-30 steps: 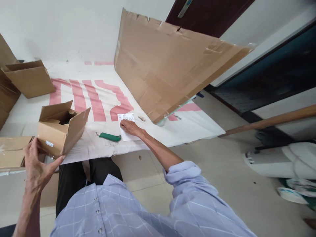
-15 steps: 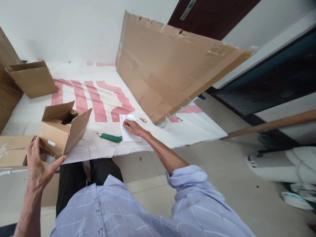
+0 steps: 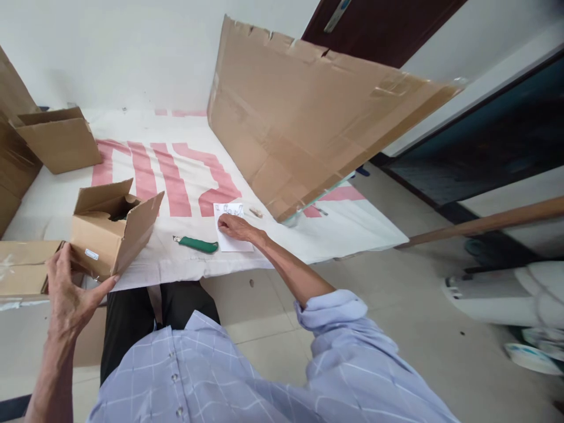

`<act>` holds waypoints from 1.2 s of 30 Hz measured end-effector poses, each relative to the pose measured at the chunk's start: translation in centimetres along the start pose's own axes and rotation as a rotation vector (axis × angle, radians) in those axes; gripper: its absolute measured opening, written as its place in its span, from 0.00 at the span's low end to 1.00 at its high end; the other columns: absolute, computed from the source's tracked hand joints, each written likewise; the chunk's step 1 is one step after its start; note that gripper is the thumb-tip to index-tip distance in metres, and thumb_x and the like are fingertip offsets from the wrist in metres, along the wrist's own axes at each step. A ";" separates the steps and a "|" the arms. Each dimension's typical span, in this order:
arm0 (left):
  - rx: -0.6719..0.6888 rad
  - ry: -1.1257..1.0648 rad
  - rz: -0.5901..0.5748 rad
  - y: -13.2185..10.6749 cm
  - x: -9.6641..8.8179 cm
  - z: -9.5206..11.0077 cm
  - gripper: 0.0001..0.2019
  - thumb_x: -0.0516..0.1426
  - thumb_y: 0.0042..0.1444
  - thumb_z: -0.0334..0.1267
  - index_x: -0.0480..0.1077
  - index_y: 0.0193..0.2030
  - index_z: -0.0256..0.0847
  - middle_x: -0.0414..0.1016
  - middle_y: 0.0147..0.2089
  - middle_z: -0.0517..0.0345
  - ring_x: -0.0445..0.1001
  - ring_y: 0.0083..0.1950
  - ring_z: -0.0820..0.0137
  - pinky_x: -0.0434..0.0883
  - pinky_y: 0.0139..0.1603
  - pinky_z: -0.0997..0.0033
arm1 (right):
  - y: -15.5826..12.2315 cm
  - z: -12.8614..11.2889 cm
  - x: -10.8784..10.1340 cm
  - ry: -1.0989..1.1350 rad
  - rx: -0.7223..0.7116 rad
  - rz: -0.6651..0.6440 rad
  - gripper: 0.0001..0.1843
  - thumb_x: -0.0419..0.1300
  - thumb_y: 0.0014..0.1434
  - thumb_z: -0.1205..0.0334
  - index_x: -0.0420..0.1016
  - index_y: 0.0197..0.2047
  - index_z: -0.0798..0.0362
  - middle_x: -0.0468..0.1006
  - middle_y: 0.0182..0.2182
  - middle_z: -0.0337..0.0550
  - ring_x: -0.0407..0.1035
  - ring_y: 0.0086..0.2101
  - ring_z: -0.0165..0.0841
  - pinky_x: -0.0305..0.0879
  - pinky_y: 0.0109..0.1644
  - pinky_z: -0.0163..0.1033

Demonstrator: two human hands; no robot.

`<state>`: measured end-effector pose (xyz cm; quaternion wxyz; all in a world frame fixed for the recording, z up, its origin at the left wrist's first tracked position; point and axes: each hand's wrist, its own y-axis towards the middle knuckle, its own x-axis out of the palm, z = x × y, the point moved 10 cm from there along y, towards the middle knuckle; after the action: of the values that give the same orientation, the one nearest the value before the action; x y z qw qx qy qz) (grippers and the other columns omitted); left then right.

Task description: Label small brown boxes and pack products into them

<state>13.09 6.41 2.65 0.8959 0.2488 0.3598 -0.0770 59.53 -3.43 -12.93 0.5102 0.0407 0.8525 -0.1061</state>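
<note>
A small open-topped cardboard box (image 3: 97, 241) with a white label stands at the table's front edge, its flaps raised. My left hand (image 3: 70, 288) grips its near side, thumb along the bottom edge and fingers at the left corner. Dark contents show inside, but I cannot tell what they are. My right hand (image 3: 235, 226) rests on a white sheet of paper (image 3: 238, 244) with small printed drawings along its top. Its fingers are curled closed, and whatever they may hold is hidden. Between the box and the paper lies a green-handled utility knife (image 3: 196, 244), blade end to the left.
A large cardboard sheet (image 3: 299, 123) leans upright at the table's right. Another open box (image 3: 61, 144) stands at back left, and a taped flat carton (image 3: 29, 267) lies at front left. A small brown object (image 3: 255, 212) sits beside the paper on the white-and-pink cloth (image 3: 299, 238).
The view has shifted very slightly. My right hand has moved a touch left on the paper, its fingers still curled. My left hand and the box keep their places.
</note>
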 end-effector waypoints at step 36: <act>0.051 0.003 0.010 -1.7 1.2 -1.8 0.57 0.75 0.42 0.53 0.58 0.77 0.39 0.64 0.67 0.37 0.70 0.67 0.41 0.77 0.62 0.41 | -1.2 -2.5 -0.1 -0.214 0.065 0.006 0.07 0.56 0.65 0.66 0.76 0.38 0.52 0.84 0.40 0.50 0.73 0.39 0.38 0.59 0.39 0.39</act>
<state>12.33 5.93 0.05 0.8892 0.2735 0.3579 -0.0810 57.19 -4.00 -11.49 0.5969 0.0484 0.7892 -0.1359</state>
